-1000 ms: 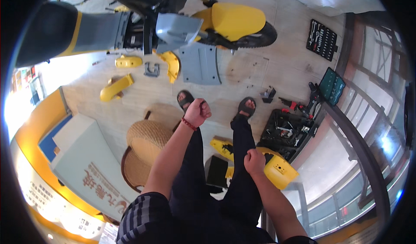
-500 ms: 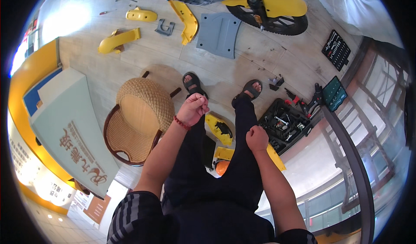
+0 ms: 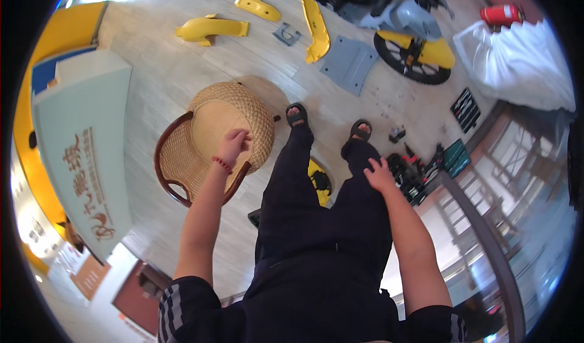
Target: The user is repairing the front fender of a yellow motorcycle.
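Observation:
My left hand point(image 3: 236, 147), with a red bead bracelet at its wrist, is in front of the seat of a wicker chair point(image 3: 234, 108) in the view. Its fingers are curled together, and whatever may be in them is too small to make out. My right hand point(image 3: 380, 175) is at my right knee with its fingers apart and nothing in it. Beyond my right knee lies a black tool case point(image 3: 409, 177), partly hidden by my arm and leg. A yellow panel with a black part point(image 3: 319, 182) shows between my legs.
Ahead on the floor lie yellow body panels point(image 3: 213, 30), a grey panel point(image 3: 350, 63) and a grey bracket point(image 3: 286, 34). A motorbike's front wheel point(image 3: 413, 57) stands beyond. A black socket tray point(image 3: 465, 110) is at right, a pale counter point(image 3: 85, 142) at left.
My view has shifted and tilted. My left hand has moved left across the chair. My right hand has gone from a fist to spread fingers at the knee.

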`<state>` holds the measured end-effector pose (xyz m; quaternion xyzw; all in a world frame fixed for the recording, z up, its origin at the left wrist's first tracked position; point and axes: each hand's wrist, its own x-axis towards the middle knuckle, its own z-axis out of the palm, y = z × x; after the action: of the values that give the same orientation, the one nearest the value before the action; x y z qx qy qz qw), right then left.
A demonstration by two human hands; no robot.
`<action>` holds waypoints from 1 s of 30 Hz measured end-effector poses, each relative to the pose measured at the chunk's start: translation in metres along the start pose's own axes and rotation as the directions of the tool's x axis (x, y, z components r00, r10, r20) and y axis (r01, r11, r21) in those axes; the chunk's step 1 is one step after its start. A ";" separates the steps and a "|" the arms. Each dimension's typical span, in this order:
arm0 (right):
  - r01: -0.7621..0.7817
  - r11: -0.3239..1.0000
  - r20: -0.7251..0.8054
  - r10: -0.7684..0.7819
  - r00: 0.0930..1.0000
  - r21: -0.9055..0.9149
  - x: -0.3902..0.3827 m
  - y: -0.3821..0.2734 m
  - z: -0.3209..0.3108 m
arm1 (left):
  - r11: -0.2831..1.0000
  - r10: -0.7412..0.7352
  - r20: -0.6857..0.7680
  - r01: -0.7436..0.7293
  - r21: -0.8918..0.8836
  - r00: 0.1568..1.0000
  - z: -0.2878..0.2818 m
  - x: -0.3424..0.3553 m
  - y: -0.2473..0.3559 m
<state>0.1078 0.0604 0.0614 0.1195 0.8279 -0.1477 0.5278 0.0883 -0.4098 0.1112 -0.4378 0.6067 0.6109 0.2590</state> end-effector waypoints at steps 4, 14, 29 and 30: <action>-0.085 0.933 0.126 0.137 0.983 -0.351 -0.047 -0.055 -0.028 | 0.992 0.077 -0.194 -0.055 0.117 0.978 -0.062 -0.050 -0.044; -0.011 0.888 0.249 0.140 0.958 -0.459 -0.037 -0.062 -0.047 | 0.909 -0.133 -0.235 0.024 -0.416 0.963 0.003 -0.129 -0.145; 0.198 0.976 0.129 -0.208 0.970 0.088 -0.034 -0.283 -0.120 | 0.985 0.119 -0.360 -0.156 -0.077 0.925 -0.200 -0.041 0.044; 0.183 0.976 0.142 -0.199 0.970 0.119 -0.029 -0.288 -0.131 | 0.985 0.117 -0.331 -0.151 -0.079 0.936 -0.198 -0.034 0.054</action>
<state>-0.0919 -0.1594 0.1740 0.0551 0.7835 -0.2500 0.5662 0.1026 -0.6009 0.1912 -0.5029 0.6373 0.5768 0.0904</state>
